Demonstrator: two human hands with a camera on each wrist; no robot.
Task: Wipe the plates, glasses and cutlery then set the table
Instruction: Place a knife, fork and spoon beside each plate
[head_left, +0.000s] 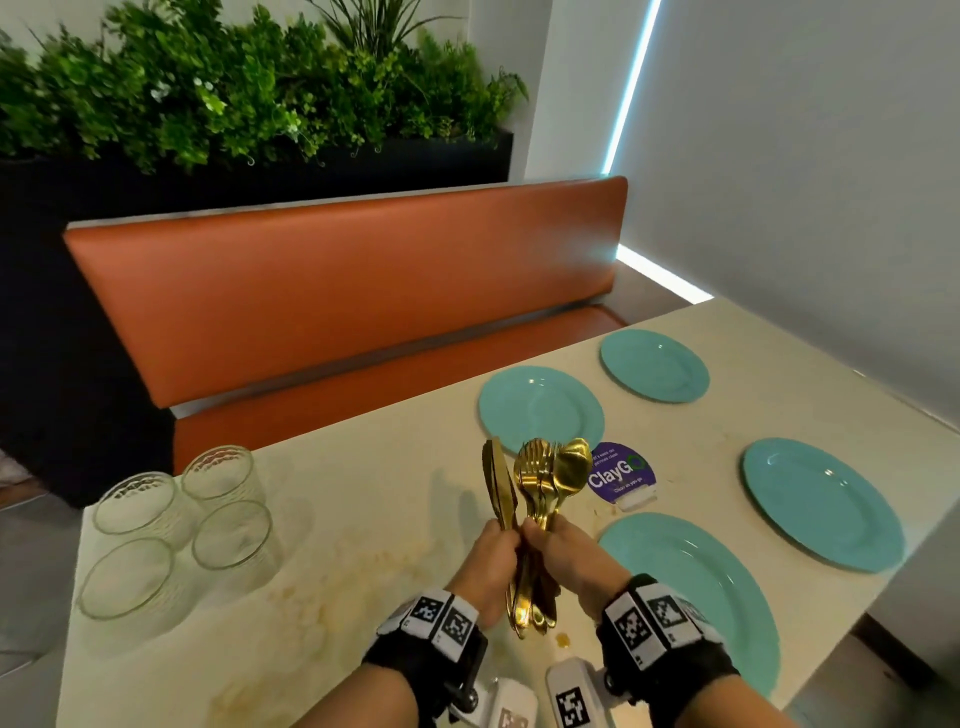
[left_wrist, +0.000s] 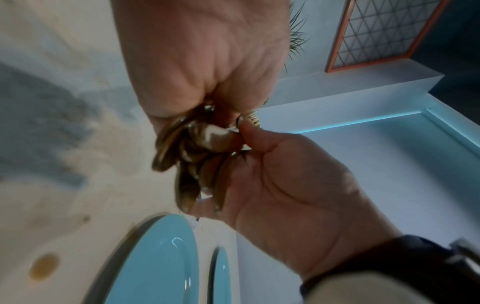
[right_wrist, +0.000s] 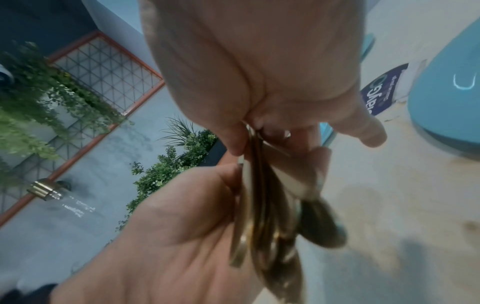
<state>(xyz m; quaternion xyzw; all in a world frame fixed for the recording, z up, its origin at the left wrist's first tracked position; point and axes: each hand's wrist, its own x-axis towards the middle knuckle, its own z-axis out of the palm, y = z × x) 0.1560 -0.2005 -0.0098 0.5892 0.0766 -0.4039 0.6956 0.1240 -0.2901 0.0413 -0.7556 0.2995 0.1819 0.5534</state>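
Observation:
A bundle of gold cutlery (head_left: 537, 483) stands upright above the cream table (head_left: 363, 493): knives to the left, forks and spoons fanned to the right. My left hand (head_left: 493, 558) and right hand (head_left: 563, 558) both grip its handles, thumbs touching. In the left wrist view my left hand (left_wrist: 202, 61) and right hand (left_wrist: 285, 195) close round the handle ends (left_wrist: 187, 164). The right wrist view shows the same grip on the cutlery (right_wrist: 267, 216). Several teal plates lie on the table, the nearest (head_left: 691, 587) just right of my hands. Several clear glasses (head_left: 228, 535) stand at the left.
A purple ClayGo sticker (head_left: 618, 475) lies between the plates. Yellowish stains (head_left: 322, 597) mark the table in front of me. An orange bench (head_left: 337, 291) runs along the far side, with a dark planter of green plants (head_left: 234, 104) behind it. A grey wall borders the right.

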